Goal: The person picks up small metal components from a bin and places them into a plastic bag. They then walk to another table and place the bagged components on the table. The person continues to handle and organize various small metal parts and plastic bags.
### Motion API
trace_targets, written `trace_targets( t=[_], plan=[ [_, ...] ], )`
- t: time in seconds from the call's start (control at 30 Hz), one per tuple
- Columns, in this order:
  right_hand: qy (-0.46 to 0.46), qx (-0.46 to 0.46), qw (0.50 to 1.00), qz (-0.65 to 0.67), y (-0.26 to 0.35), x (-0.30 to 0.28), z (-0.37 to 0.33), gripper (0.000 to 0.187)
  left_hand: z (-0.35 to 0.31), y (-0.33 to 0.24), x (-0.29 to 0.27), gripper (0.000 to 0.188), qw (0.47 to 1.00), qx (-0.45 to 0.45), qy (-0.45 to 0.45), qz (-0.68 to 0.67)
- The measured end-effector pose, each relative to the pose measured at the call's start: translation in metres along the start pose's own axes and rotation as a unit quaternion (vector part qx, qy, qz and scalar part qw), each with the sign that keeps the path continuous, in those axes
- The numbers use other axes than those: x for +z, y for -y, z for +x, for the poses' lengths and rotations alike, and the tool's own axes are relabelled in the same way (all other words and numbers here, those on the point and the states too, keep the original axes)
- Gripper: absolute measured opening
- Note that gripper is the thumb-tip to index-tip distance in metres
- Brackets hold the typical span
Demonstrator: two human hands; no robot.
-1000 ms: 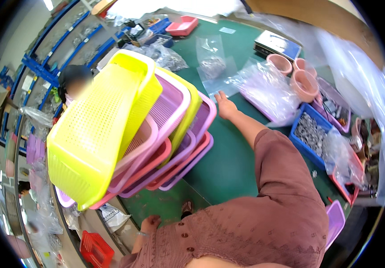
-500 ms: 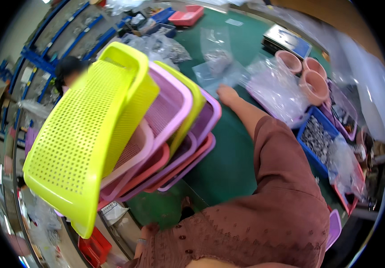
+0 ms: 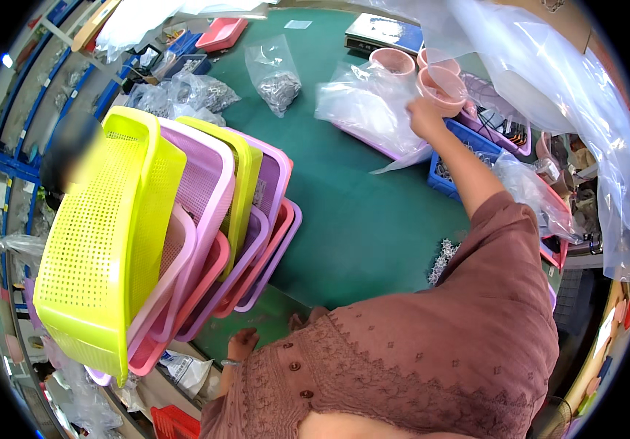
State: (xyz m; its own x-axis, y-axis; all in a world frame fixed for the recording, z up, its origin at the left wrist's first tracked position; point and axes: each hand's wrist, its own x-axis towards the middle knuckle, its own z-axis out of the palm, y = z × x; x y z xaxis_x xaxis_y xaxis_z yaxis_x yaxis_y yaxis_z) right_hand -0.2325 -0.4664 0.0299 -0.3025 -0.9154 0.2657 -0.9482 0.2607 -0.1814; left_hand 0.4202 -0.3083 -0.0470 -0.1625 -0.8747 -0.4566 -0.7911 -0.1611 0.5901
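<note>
My right hand [image 3: 426, 119] reaches to the far right, at the edge of a pile of clear plastic bags [image 3: 370, 99] and against a pink tub [image 3: 440, 91]. Its fingers are bent together; whatever they grip is hidden. Low by my waist hangs my left hand [image 3: 242, 344], fingers loosely curled, with nothing visible in it. A clear bag of small metal parts [image 3: 278, 88] stands on the green table [image 3: 344, 227]. To the left leans a stack of perforated plastic baskets, a yellow-green basket [image 3: 95, 249] outermost, with purple and pink ones nested behind it.
A blue crate [image 3: 443, 179] of metal parts sits right of the bags, beside a purple basket [image 3: 501, 110]. Loose metal parts [image 3: 443, 260] lie near my right sleeve. A flat scale-like device [image 3: 384, 33] is at the back. Another person [image 3: 70, 150] is partly hidden behind the baskets.
My right hand has moved right, from a flat clear bag to the bag pile by the tubs. That flat bag no longer lies beside the filled one. My view has shifted.
</note>
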Motion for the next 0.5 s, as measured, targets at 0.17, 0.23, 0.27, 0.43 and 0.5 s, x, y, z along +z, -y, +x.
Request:
trace_targets(
  t=[0.17, 0.23, 0.27, 0.43, 0.5],
  plan=[
    [0.277, 0.015, 0.951, -0.14, 0.021, -0.032, -0.035, 0.041, 0.006, 0.007, 0.005, 0.03, 0.999, 0.005, 0.039, -0.015],
    [0.371, -0.008, 0.906, -0.205, 0.046, -0.049, -0.018, 0.056, -0.001, -0.021, -0.002, 0.03, 0.999, -0.018, 0.029, 0.002],
    [0.365, 0.005, 0.911, -0.193, 0.057, -0.051, -0.008, 0.06, -0.004, -0.031, -0.003, 0.03, 0.999, -0.031, 0.021, 0.009],
    [0.194, -0.075, 0.948, -0.243, 0.042, -0.013, 0.022, 0.072, -0.009, -0.016, -0.006, 0.032, 0.999, 0.029, 0.008, 0.036],
    [0.24, 0.002, 0.95, -0.198, 0.012, 0.023, 0.032, 0.075, -0.015, -0.013, -0.007, 0.033, 0.999, 0.011, 0.012, 0.044]
  ],
)
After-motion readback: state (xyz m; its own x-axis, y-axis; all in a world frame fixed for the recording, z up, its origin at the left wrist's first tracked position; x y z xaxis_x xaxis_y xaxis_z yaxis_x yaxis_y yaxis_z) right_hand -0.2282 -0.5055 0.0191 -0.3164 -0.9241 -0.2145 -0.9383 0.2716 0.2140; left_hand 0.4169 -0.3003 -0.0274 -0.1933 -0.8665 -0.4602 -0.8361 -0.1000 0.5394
